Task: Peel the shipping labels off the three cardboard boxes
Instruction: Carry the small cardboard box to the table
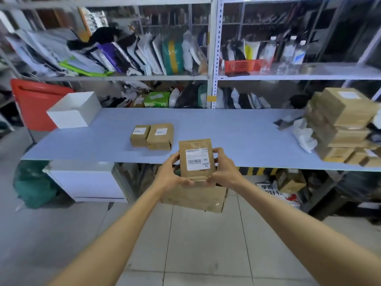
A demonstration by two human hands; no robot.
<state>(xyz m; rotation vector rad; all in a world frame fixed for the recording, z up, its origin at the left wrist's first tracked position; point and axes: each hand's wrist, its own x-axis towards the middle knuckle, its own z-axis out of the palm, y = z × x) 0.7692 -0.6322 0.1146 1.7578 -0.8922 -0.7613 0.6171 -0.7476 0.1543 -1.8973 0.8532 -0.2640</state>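
- left hand [172, 175] and right hand [225, 172]: both grip the held box [195, 174], one per side, thumbs on its lower front edge. Fingers curl round the back and are mostly hidden.
- held box: in the air, upright, just in front of the table's near edge. Its lower corners are covered by the thumbs.
- label [197, 158]: on the face toward the person and looks flat. The barcode and "MX" are legible, the small print is too blurred. Can't tell if any corner is lifted.
- floor box [198, 200]: brown, on the tiles right below the hands. Its top is hidden by the hands and held box.
- table [237, 129]: pale blue top; the right end is cut off by the frame.
- left box [139, 140] and right box [159, 142]: on the table left of centre, touching side by side. On their tops are the left label [138, 131] and right label [161, 132]; print unreadable.
- white box [76, 111]: at the table's left end, well apart from the pair.
- bag [304, 135]: white, crumpled, at the right end; contents can't be told.
- stack [342, 118]: brown boxes just beside the bag, partly cut off at the frame edge.
- red bin [35, 104]: behind the white box, partly hidden by it.
- shelves [213, 77]: behind the table, packed with mailers. A red basket [243, 66] and bottles [288, 52] sit at upper right. All of it is blurred, with no detail to make out.
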